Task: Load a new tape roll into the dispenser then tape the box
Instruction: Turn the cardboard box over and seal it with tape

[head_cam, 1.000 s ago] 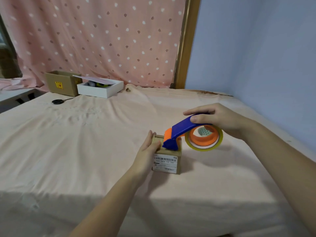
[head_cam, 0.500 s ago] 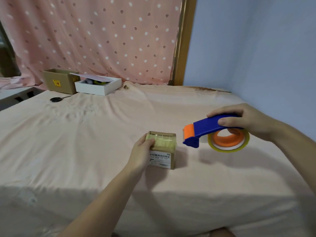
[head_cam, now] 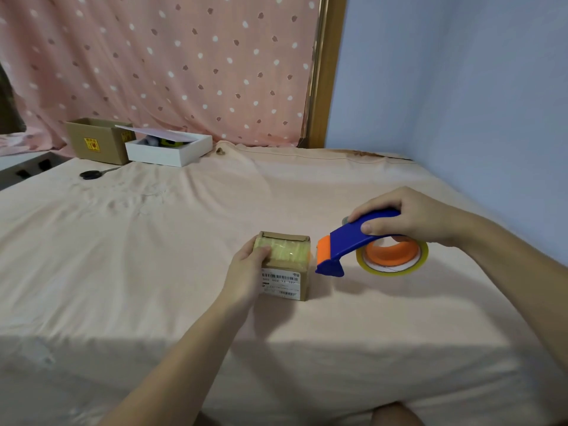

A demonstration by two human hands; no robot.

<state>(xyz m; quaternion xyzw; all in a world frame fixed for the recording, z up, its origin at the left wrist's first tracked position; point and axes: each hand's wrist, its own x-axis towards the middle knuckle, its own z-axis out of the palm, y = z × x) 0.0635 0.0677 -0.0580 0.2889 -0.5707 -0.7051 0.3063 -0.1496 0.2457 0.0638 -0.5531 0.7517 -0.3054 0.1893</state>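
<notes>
A small cardboard box stands on the peach sheet, its top covered with strips of clear tape and a barcode label on its front. My left hand grips its left side, thumb on the taped top. My right hand holds the blue tape dispenser by its handle, just right of the box and apart from it. The dispenser has an orange front tip and carries a clear tape roll on an orange hub.
At the back left sit an open brown carton and a white box with a loose lid. Black-handled scissors lie in front of them. A blue wall runs along the right, and the sheet drops off at the front edge.
My right hand pulled the dispenser off the box top and away to the right, then brought it slightly back toward the box. My left hand stayed on the box.
</notes>
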